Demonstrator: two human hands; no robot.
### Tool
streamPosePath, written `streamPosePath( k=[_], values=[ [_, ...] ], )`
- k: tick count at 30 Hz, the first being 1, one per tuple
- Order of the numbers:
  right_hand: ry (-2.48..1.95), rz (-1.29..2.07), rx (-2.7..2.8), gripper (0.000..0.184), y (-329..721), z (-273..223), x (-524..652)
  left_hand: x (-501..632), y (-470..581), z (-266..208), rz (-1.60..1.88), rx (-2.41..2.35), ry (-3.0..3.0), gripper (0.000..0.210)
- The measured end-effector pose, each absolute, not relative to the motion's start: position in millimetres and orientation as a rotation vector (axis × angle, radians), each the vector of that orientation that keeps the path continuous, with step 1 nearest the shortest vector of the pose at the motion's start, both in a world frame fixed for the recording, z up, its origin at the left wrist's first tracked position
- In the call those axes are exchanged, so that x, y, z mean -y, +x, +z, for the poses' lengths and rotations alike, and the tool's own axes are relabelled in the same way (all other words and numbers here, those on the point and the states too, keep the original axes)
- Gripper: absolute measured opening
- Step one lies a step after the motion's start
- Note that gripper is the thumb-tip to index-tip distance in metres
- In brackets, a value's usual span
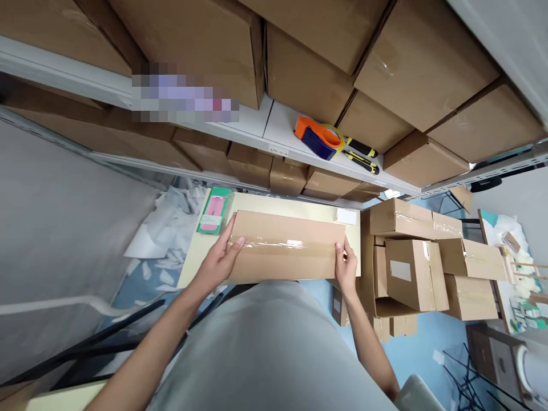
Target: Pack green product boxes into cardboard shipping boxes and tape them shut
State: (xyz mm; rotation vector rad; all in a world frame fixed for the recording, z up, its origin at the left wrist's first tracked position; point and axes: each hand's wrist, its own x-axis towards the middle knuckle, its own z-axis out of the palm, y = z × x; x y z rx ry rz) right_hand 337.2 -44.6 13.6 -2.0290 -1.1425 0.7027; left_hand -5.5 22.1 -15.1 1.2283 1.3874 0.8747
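Seen from the head camera, a worker's left hand (222,258) and right hand (346,265) grip opposite ends of a long cardboard carton (286,260), thumbs on its upper face, above a cream worktable (188,265); from where I stand, I cannot tell whether it rests there or is lifted. Clear tape (274,244) runs along its length, so the step in hand appears to be handling a carton already taped on this face. Any next move would call for an even, two-ended hold to keep it level. A pink item in green packaging (214,211) lies near the left hand; an orange-and-blue tape dispenser (319,138) sits on the shelf (250,123) beyond, cartons (417,274) stacked at right.
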Motion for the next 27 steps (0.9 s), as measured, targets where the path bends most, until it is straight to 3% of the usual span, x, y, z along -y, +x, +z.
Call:
streamPosePath(
  k=[12,18,22,27],
  values=[
    [-1.953,0.612,1.281,0.077,350.8,5.8,45.1,-11.7,1.0,-29.0,0.882,-1.467,1.315,0.092],
    [-1.983,0.350,1.527,0.076,362.0,10.7,38.5,-24.3,-11.0,-46.4,1.045,-1.587,1.860,0.078],
    [-1.810,0.061,1.747,0.064,376.2,48.0,-3.5,-65.7,1.1,-17.2,1.150,-1.549,2.200,0.061],
    [-1.509,-0.195,1.971,0.050,361.5,112.4,-128.9,-144.4,58.6,51.3,1.177,-1.525,2.271,0.057]
  ],
)
